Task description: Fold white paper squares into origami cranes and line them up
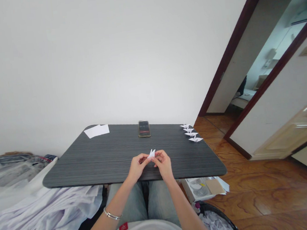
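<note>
White cloth (50, 211) heaps beside the dark table (97, 154); paper sheets (96, 131) lie far left; the left hand (137, 167) and, opposite, the right hand (164, 164) pinch a small folded paper (152, 153) between them, fingers hiding its base, a phone (144, 129) beyond; paper birds (195, 139) line the right edge

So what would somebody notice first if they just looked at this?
Probably the left hand and right hand, holding a small folded white paper over the front of the dark table. Then the row of white folded shapes near its right edge, and the phone near its back edge.
</note>
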